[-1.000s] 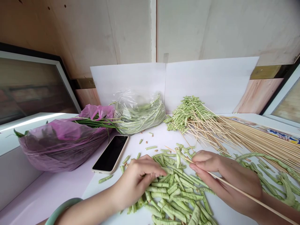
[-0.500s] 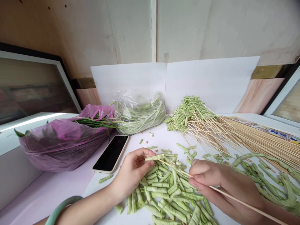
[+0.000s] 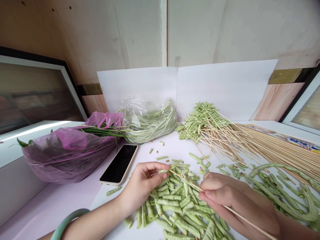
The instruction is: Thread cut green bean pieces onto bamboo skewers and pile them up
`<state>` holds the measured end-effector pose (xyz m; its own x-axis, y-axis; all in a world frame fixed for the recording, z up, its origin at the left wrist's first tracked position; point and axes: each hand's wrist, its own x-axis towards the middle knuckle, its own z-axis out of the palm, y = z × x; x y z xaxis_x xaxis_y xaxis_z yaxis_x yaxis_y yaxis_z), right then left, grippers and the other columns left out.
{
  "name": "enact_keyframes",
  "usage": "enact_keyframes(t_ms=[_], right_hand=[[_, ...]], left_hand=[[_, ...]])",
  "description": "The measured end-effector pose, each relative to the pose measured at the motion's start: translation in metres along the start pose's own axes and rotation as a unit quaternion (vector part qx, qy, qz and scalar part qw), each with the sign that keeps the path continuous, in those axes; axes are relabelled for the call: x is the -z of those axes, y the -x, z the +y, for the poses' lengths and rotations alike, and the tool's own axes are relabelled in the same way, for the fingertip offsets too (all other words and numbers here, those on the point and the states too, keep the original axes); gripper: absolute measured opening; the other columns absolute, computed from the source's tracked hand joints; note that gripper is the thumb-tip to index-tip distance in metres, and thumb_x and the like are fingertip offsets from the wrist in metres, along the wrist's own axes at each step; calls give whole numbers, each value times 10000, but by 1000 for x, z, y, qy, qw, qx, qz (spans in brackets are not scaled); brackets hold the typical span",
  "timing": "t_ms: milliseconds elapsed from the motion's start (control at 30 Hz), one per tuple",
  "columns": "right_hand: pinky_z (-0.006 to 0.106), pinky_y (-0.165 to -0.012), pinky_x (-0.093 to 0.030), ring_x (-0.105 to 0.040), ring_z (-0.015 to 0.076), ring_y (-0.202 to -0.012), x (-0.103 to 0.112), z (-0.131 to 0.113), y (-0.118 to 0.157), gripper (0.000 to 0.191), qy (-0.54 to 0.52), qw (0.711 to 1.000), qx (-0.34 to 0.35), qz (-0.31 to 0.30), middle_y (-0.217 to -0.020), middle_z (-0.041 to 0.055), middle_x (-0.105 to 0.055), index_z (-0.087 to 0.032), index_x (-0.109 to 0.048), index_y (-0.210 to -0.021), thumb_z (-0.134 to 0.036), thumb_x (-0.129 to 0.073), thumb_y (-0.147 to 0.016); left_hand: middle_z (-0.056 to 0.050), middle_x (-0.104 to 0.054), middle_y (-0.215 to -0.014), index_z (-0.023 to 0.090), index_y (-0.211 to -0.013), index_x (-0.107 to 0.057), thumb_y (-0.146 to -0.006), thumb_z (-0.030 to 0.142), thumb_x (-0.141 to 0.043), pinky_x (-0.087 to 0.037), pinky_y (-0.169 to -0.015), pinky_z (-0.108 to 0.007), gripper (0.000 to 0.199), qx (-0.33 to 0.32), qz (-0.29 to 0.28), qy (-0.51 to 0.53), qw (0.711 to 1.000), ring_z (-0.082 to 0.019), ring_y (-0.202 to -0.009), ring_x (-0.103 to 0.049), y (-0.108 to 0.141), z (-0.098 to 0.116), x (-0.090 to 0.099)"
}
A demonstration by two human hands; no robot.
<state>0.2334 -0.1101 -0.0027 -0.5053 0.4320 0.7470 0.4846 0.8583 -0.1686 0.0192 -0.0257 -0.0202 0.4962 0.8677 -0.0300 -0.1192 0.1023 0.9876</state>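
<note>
My left hand (image 3: 143,181) pinches a cut piece of green bean (image 3: 163,171) between thumb and fingertips, which hide most of it. A thin wooden skewer (image 3: 246,217) is gripped in my right hand (image 3: 231,196). It slants up to the left, and its far end meets the bean piece at my left fingers. Whether it has gone into the bean cannot be made out. Another bean piece (image 3: 188,181) lies along the skewer between my hands; I cannot tell if it is threaded or only behind. Below spreads a loose heap of cut bean pieces (image 3: 172,202).
Behind my right hand are stacked skewers of beans (image 3: 206,115) and a bundle of bare skewers (image 3: 280,143). Long beans (image 3: 285,196) lie at right. A phone (image 3: 118,165), a purple bag (image 3: 67,156) and a clear bag of beans (image 3: 151,123) stand left and back.
My left fingers have turned and closed further over the bean piece, hiding more of it. My right hand has shifted slightly left and down with the skewer.
</note>
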Motion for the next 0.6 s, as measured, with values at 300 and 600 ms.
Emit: enact_keyframes(t_ms=[300,600], right_hand=[[285,-579,-394,-410,144,-605,5,-1,0,267,-5,999,1,-44,-745,12,-526,-202,-464,-1064,9,-469,-900],[279,-585,-380,-374,141,-615,3,-3,-2,286,-12,999,18,-32,-764,14,-506,-176,-461,-1023,57,-456,-857]], left_hand=[[-28,-719,-730,121,-786,-731,-624,282,-843,-528,-745,-213,254,38,14,126,991,-111,-694,-668,-3,0,-1],[-32,-713,-746,114,-860,-728,-649,216,-828,-523,-711,-195,255,35,-20,110,993,-107,-687,-665,-3,-2,2]])
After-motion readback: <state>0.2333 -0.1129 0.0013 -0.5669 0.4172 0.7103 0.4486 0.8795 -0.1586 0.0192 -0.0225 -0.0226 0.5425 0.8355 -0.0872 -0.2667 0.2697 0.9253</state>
